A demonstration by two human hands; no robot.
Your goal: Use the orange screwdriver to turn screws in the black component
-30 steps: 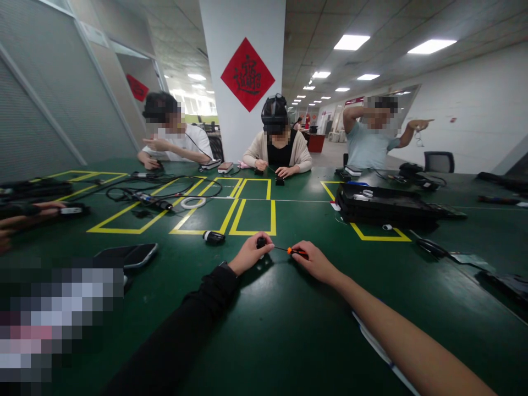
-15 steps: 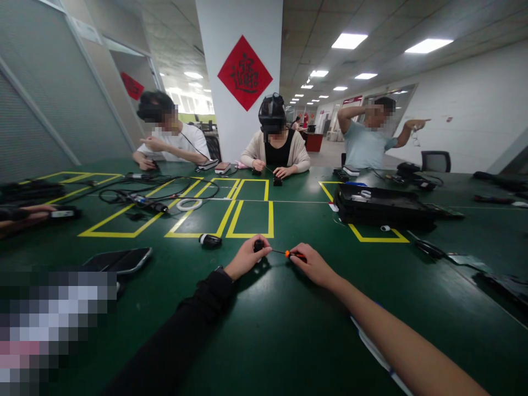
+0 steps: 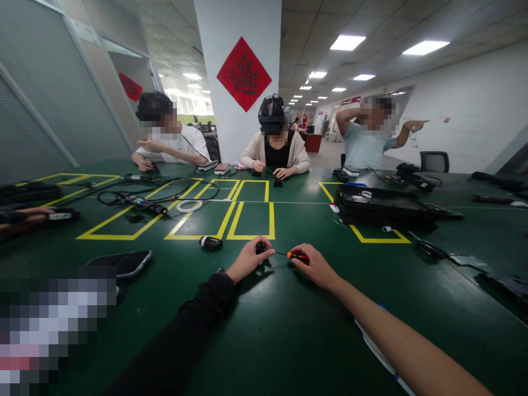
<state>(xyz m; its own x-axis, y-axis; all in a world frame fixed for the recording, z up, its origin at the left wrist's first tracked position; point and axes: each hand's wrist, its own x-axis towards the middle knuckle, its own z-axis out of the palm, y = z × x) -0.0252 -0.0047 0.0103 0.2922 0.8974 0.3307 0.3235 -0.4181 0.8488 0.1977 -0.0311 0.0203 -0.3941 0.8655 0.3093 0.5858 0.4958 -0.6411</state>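
Observation:
My left hand (image 3: 247, 260) is closed on a small black part (image 3: 260, 247), whose kind I cannot make out. In my right hand (image 3: 312, 265) is a screwdriver (image 3: 295, 256) with an orange and black handle. Its thin shaft points left, toward the fingertips of my left hand. Whether the tip sits in the black part is hidden by those fingers. Both hands are just above the green table (image 3: 264, 330). To the left of my left hand lies a black cylindrical piece with a white end (image 3: 210, 242).
A black tray-like case (image 3: 383, 206) stands at the right. Tangled black cables (image 3: 152, 204) and a white ring of cable (image 3: 189, 206) lie at the left, near yellow tape outlines. A phone (image 3: 119, 264) is near my left arm. Several people sit across; a co-worker's hand (image 3: 31, 213) shows at far left.
My hands keep nearly the same place, and the screwdriver still points at the black part. My left fingers have shifted slightly, with the camera view moving a little too.

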